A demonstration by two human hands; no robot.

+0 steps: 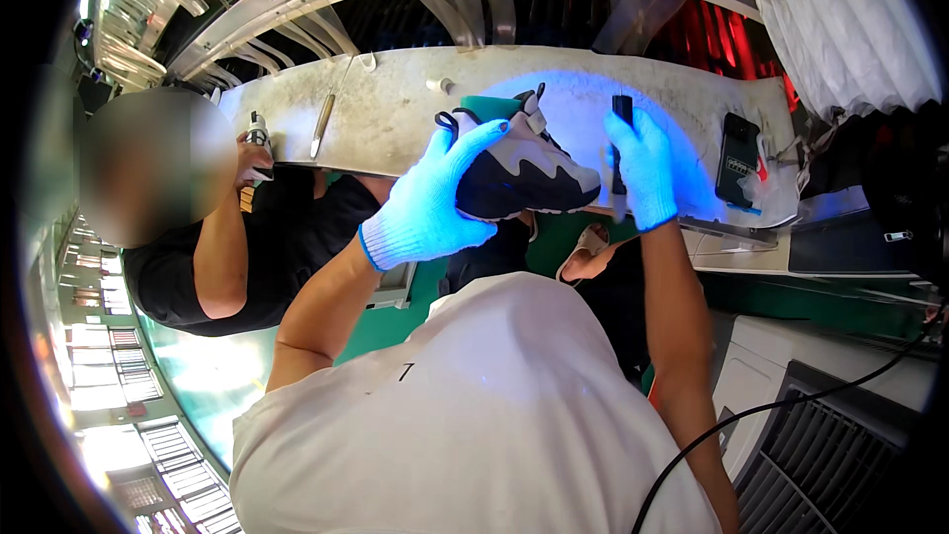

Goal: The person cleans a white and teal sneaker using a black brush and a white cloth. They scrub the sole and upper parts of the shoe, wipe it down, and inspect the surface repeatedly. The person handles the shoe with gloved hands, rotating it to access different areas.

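My gloved left hand (425,203) grips a grey and black sneaker (529,166) around its heel end, thumb over the upper. The shoe is held up in front of the bench edge, toe pointing right, with green showing at its collar. To the right, my gloved right hand (647,170) is closed around a slim black stick-shaped tool (621,153) with a paler lower end, apart from the shoe. Its exact kind is unclear. Both white knit gloves glow blue, and a blue-violet light patch lies on the bench behind them.
A long pale bench (400,89) runs under a metal rail. On it lie a knife-like tool (322,126), a small white cap-like piece (439,85) and a black phone-like device (737,160). At left a co-worker's hand (254,156) holds a small bottle. A black cable (791,401) crosses at lower right.
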